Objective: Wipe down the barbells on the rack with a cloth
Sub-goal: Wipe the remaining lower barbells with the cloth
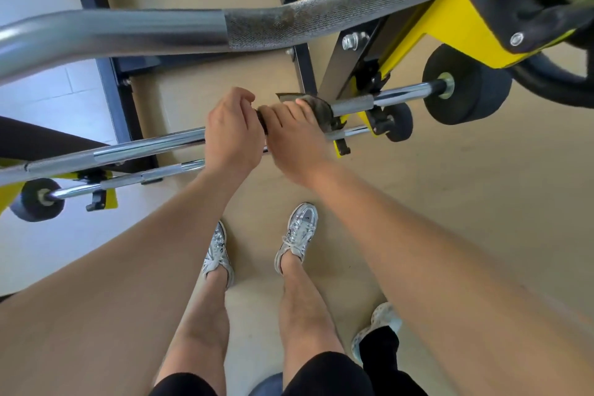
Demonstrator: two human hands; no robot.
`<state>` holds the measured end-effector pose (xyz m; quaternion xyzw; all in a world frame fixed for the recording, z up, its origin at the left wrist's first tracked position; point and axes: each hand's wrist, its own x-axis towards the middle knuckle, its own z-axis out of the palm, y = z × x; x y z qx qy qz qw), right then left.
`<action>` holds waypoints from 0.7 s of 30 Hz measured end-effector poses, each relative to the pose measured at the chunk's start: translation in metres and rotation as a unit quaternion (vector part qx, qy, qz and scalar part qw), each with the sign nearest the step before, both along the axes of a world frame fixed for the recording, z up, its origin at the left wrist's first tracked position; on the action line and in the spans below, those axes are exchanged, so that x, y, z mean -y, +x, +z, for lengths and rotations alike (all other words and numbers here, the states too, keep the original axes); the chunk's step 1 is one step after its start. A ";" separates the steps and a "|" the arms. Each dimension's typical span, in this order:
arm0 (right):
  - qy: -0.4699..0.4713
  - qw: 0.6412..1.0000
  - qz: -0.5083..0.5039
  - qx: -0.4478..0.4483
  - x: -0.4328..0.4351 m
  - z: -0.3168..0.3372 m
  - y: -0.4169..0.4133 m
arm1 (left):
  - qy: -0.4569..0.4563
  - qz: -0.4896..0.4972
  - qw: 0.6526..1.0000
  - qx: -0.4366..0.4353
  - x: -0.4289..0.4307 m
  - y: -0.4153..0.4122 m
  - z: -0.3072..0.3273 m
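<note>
One curved barbell [289, 19] far, one straight barbell [144, 145], one thinner barbell [160, 172] below it, three black end weights [466, 87], two right and one left, one cloth [321, 109], one left hand [233, 135], one right hand [294, 141], two silver sneakers [300, 231], one patterned shoe [382, 318] near right.

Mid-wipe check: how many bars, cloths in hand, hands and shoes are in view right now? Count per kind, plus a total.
Bars: 3 (top bar, middle bar, low bar)
Cloths in hand: 1 (cloth round the middle bar)
Hands: 2 (left hand, right hand)
Shoes: 3 (left shoe, right shoe, third shoe at lower right)
Total: 9
</note>
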<state>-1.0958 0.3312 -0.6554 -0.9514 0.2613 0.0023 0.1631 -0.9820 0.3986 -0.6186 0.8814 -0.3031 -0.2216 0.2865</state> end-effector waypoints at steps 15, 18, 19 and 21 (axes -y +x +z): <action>-0.047 0.973 0.007 -0.224 0.028 0.015 0.019 | 0.054 -0.032 0.996 0.056 -0.039 0.023 -0.011; -0.024 0.980 0.062 -0.186 -0.020 0.015 0.064 | 0.033 -0.013 0.997 0.074 -0.046 0.028 -0.010; -0.017 0.983 0.069 -0.172 -0.035 0.013 0.077 | 0.029 0.002 0.997 0.073 -0.050 0.031 -0.009; -0.017 0.989 0.076 -0.128 -0.051 0.007 0.088 | 0.032 0.027 0.996 0.073 -0.060 0.039 -0.009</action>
